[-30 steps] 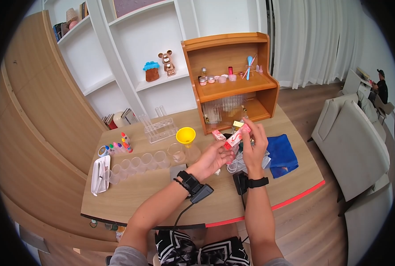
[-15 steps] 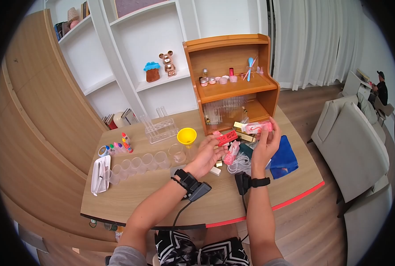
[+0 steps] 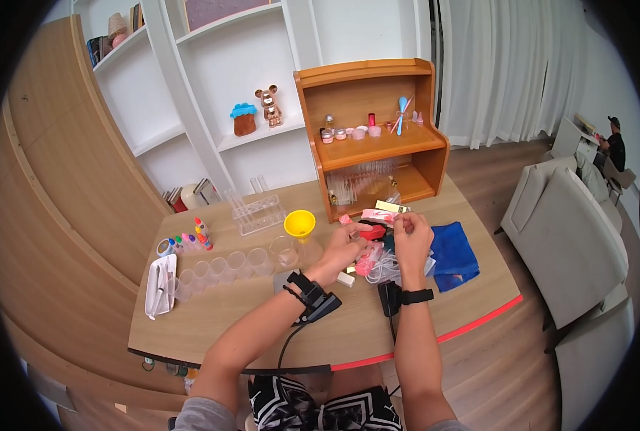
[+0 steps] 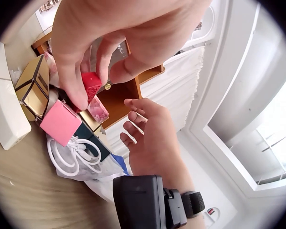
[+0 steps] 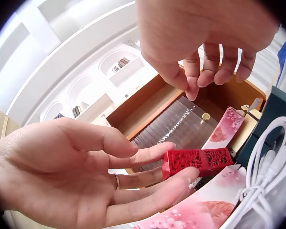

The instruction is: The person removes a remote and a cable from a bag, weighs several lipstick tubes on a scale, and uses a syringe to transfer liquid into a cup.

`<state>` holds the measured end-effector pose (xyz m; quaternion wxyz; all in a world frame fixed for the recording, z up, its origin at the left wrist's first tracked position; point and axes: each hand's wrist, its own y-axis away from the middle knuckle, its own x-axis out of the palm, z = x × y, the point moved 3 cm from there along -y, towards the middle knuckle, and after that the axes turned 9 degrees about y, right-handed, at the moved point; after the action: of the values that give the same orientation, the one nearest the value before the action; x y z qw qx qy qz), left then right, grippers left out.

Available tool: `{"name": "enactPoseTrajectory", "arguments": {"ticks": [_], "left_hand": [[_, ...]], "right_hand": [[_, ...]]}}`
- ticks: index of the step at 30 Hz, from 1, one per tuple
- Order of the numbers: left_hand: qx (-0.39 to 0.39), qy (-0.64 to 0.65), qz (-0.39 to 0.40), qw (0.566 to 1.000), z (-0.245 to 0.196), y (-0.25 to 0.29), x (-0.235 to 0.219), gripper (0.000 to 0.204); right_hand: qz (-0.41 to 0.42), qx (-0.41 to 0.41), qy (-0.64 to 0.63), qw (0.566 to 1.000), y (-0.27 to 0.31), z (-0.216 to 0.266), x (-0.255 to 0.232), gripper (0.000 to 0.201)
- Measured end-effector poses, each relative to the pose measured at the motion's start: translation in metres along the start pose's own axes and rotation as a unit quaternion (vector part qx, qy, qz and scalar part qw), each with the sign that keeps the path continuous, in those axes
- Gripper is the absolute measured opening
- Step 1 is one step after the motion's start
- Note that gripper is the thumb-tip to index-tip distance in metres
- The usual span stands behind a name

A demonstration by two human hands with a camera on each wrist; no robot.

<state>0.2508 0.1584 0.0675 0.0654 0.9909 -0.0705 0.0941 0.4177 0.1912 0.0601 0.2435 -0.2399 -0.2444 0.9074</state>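
Note:
My left hand (image 3: pixel 340 255) pinches one end of a carved red tube (image 5: pixel 198 161) between thumb and fingers, low over a pile of small boxes. My right hand (image 3: pixel 412 248) hovers at the pile's right side, its fingers loosely bent and nothing between them. A pink floral box (image 3: pixel 379 215) lies at the back of the pile, with another floral box (image 5: pixel 205 205) under the tube in the right wrist view. White cable (image 5: pixel 257 191), a dark green box (image 5: pixel 269 121), a gold box (image 4: pixel 34 90) and a pink-ended box (image 4: pixel 61 123) crowd around.
Left of the pile stand a yellow funnel (image 3: pixel 300 224), a test-tube rack (image 3: pixel 260 215) and a row of clear cups (image 3: pixel 219 269). Behind rises a wooden shelf unit (image 3: pixel 377 153) with cosmetics. A blue cloth (image 3: pixel 455 258) lies at the right; a white block (image 3: pixel 346 279) is in front.
The floral box has left my right hand and lies at the back of the pile. That hand has moved left and down; the red tube in my left hand has shifted slightly.

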Motion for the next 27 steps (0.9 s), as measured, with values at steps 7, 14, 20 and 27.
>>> {"name": "enactPoseTrajectory", "arguments": {"ticks": [7,14,20,27], "left_hand": [[0.084,-0.119,0.036,0.989,0.004,-0.013,-0.010,0.041],[0.148,-0.128,0.050,0.979,0.008,-0.012,-0.017,0.043],[0.150,-0.030,0.072,0.986,-0.019,0.041,-0.028,0.022],[0.106,-0.006,0.067,0.992,-0.029,0.116,-0.095,0.010]], "right_hand": [[0.009,0.005,-0.013,1.000,0.002,-0.003,0.003,0.012],[0.007,-0.002,-0.016,1.000,0.001,-0.003,0.004,0.011],[0.014,0.004,-0.022,1.000,0.001,-0.003,0.005,0.011],[0.163,-0.008,-0.133,0.978,0.008,0.006,0.016,0.009]]}}
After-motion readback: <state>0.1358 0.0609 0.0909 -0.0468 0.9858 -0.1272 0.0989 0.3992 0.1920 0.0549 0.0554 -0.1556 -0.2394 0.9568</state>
